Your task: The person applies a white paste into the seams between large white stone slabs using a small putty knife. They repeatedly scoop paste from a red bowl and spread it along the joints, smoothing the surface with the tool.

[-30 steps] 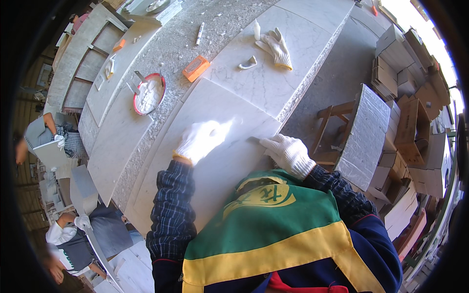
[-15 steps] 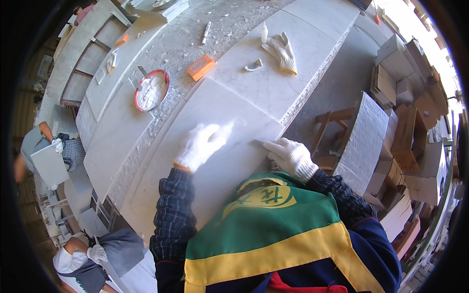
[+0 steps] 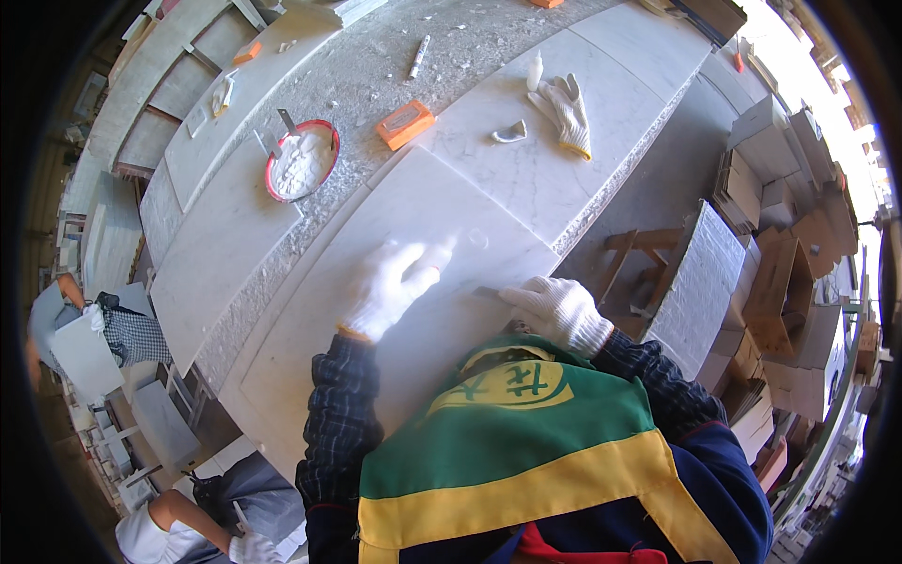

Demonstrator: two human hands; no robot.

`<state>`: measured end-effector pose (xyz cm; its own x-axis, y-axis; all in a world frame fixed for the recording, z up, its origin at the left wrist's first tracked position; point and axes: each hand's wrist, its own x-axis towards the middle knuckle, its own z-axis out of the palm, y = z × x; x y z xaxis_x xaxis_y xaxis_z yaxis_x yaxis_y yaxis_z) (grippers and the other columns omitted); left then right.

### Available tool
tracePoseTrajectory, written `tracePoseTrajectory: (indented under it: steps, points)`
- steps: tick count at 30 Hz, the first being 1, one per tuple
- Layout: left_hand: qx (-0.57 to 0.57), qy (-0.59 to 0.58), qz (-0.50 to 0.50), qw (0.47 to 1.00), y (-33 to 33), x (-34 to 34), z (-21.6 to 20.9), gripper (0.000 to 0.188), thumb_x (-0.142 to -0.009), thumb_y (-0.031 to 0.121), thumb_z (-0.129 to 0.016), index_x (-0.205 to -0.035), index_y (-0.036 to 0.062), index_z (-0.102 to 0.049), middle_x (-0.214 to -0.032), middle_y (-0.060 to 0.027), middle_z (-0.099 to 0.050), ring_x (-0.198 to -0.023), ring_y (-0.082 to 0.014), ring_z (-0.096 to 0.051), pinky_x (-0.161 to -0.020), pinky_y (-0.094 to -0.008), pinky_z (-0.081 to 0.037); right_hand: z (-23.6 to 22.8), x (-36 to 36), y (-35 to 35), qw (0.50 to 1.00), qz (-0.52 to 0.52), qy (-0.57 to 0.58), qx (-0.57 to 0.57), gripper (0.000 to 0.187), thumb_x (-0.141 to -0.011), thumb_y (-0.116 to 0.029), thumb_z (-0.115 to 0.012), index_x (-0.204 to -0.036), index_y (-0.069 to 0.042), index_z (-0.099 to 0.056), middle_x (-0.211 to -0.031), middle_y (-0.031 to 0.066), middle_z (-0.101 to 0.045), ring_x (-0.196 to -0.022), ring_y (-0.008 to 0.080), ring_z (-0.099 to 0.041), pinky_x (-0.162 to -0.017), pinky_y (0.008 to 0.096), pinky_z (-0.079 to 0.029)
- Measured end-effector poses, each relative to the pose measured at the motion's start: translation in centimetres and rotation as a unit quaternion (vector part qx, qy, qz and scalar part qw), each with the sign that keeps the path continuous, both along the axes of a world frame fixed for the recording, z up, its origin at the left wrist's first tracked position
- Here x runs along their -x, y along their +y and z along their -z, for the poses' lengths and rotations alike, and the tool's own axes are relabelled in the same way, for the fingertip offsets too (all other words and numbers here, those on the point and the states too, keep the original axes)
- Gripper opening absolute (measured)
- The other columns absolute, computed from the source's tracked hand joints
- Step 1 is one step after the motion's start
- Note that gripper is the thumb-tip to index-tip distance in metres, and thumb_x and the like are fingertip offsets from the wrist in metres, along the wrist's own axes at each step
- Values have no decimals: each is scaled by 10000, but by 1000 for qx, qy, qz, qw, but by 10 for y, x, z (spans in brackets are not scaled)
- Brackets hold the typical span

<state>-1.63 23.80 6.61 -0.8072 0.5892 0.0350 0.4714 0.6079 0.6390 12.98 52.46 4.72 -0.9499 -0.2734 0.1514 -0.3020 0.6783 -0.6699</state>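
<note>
1. The stone slab (image 3: 451,197) lies flat on the bench in front of the person, its long axis slanting from upper right to lower left of the view.
2. The thin dark blade (image 3: 486,293) is over the slab's right part, its long axis nearly crosswise, its free end pointing left toward the left hand (image 3: 383,293).
3. The gloved right hand (image 3: 556,312) has its fingers closed on the blade's other end.
4. The left hand, gloved, is over the slab with thumb and fingers apart; glare hides whether anything is under or between the fingertips.
5. Compared with one second ago, the glare on the left glove is weaker, and the bowl (image 3: 335,155) and orange box (image 3: 406,124) appear farther right as the whole view has shifted. The blade is slightly farther from the slab's right corner.
6. The slab's far edge meets a second slab (image 3: 611,75); the orange box sits just beside the corner there.
7. Plain slab surface stretches between the left fingertips and that far edge.
8. Past the right hand, a floor gap (image 3: 648,169) separates the bench from a small table (image 3: 695,291).
</note>
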Motion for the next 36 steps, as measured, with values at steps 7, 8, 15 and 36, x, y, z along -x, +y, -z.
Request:
tracePoseTrajectory:
  steps: [7,8,15,36]
  points:
    - [35,86,87,992,11,11,-3,283,-891,283,-771,-1079,74,-740,-960,-143,-735,-917,-389,-655,-844,-498,-533,12,17,-14,998,-53,27,-27,395,-876,-163,-710,-1270,-189,-732,-938,120,-712,-773,340,-725,-671,427,-597]
    - [28,101,103,989,13,12,-4,280,-887,280,-769,-1076,76,-740,-965,-135,-739,-921,-387,-652,-847,-496,-532,11,18,-15,998,-56,25,-28,395,-878,-164,-707,-1272,-191,-731,-940,122,-711,-772,343,-723,-672,427,-598]
    - [-7,55,46,997,14,16,0,349,-890,262,-800,-1154,44,-738,-1098,-148,-736,-1042,-361,-668,-933,-457,-534,-5,24,-13,994,-82,69,17,424,-872,-196,-735,-1295,-194,-728,-902,123,-697,-755,343,-709,-664,432,-586]
    - [-49,-62,-397,915,-82,95,45,422,-946,274,-753,-1312,71,-693,-1207,-108,-742,-1103,-238,-692,-962,-389,-522,-9,40,-12,990,-74,-115,-28,366,-942,-288,-705,-1299,-210,-705,-962,128,-721,-832,338,-722,-733,431,-595]
